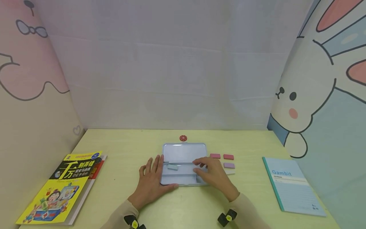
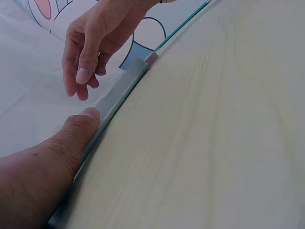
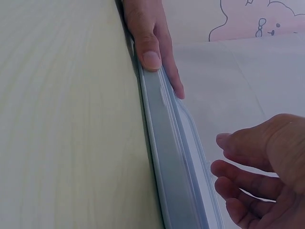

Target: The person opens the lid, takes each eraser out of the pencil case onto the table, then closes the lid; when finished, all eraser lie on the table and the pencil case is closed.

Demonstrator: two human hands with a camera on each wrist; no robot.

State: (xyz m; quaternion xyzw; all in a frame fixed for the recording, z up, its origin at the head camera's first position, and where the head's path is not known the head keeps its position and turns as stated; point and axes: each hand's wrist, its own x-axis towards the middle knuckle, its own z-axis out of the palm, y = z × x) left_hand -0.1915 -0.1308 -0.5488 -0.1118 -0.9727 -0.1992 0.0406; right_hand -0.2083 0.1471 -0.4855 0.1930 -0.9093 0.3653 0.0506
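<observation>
An open pale blue pencil case [image 1: 178,179] lies mid-table, its lid [image 1: 184,152] folded back away from me. One small pale green block [image 1: 172,167], eraser-like, sits in the case's larger compartment. My left hand [image 1: 152,181] steadies the case's left side, fingers straight and thumb [image 2: 83,126] along the front edge. Above the right part of the case hovers my right hand [image 1: 213,173]. Its fingers [image 3: 252,181] are loosely bent, apart from the thumb, and no object shows between them. Two pink blocks [image 1: 228,156] and a purple block [image 1: 229,165] lie right of the case.
A white piece [image 1: 229,171], partly covered by my right hand, lies near the purple block. Behind the case is a red round disc [image 1: 183,138]. Yellow-covered books [image 1: 54,190] lie at the left, a pale blue notebook [image 1: 293,187] at the right.
</observation>
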